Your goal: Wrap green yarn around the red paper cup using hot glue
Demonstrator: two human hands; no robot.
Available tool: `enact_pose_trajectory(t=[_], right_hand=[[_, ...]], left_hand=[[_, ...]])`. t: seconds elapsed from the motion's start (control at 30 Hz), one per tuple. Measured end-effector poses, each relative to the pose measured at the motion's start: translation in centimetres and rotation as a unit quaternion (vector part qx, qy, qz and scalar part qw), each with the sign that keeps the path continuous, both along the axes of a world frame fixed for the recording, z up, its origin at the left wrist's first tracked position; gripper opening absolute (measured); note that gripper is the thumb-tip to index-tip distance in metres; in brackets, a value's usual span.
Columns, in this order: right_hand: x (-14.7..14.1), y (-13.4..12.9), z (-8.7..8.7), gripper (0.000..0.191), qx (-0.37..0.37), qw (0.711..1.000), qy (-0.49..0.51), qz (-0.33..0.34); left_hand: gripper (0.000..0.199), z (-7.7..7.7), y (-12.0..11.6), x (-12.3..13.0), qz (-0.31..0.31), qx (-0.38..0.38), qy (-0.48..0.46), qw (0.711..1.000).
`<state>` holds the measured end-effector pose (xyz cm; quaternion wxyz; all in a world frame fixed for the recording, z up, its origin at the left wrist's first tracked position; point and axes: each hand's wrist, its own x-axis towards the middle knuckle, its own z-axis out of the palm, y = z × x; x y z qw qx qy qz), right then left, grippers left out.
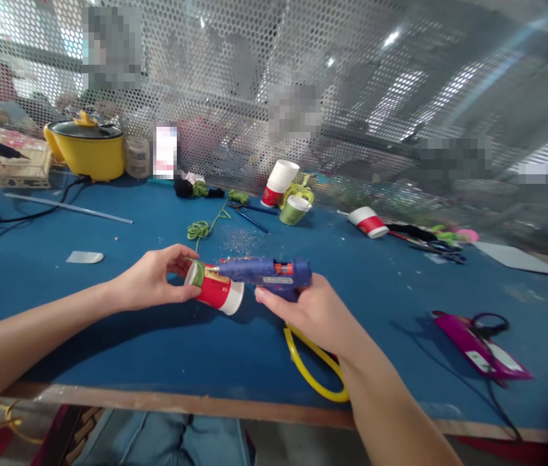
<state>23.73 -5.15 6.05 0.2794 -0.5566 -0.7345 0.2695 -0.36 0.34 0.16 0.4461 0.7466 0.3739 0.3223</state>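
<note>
My left hand (167, 278) pinches the rim end of a red and white paper cup (216, 289), which lies tilted on its side just above the table. Green yarn (198, 274) is wound round the cup near that rim, and its strand runs back to a small loose bundle of green yarn (198, 230). A blue hot glue gun (267, 270) is gripped in my right hand (303, 307). The nozzle points left and reaches the cup beside the wound yarn; whether it touches cannot be made out.
Yellow-handled scissors (315, 372) lie under my right forearm. Stacked paper cups (278, 183), a yarn-covered green cup (295, 210) and another red and white cup (368, 222) are farther back. A yellow electric pot (87, 150) stands back left; a purple packet (480, 346) lies right.
</note>
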Motion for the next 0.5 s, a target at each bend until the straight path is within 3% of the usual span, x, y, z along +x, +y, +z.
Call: enact_pose_trajectory(t=[0.5], right_hand=[[-0.46,-0.63,0.11,0.015,0.006,0.998,-0.060,-0.006]], left_hand=[[0.044,0.13,0.02,-0.04,0.017,0.003,0.019,1.000]])
